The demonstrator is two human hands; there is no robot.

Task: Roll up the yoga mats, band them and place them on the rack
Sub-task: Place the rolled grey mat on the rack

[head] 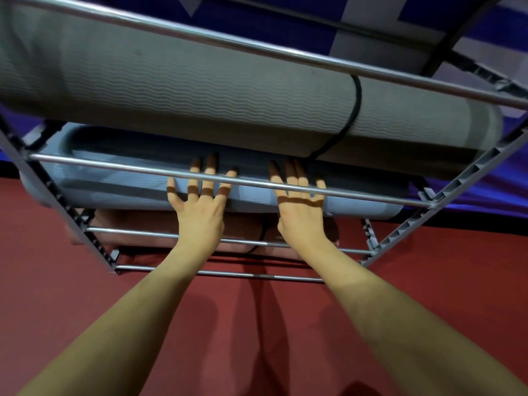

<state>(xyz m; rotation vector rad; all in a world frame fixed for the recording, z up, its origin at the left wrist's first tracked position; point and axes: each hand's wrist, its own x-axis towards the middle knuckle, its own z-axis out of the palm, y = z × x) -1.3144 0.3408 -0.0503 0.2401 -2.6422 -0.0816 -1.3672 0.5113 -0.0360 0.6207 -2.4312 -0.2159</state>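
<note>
A rolled blue yoga mat point(114, 184) lies on the middle shelf of the grey rack point(445, 192). My left hand point(200, 204) and my right hand point(297, 207) both press flat on it with spread, straight fingers that reach under the shelf's front rail. On the shelf above lies a rolled grey mat point(200, 95) with a black band point(354, 110) round its right end. A reddish rolled mat point(245, 227) with a dark band sits on the shelf below, partly hidden by my wrists.
Metal rails point(371, 195) run across the front of each shelf. The rack stands on a red floor point(428, 281) against a blue and white wall point(371, 21). A lowest pair of rails point(228, 272) lies near the floor.
</note>
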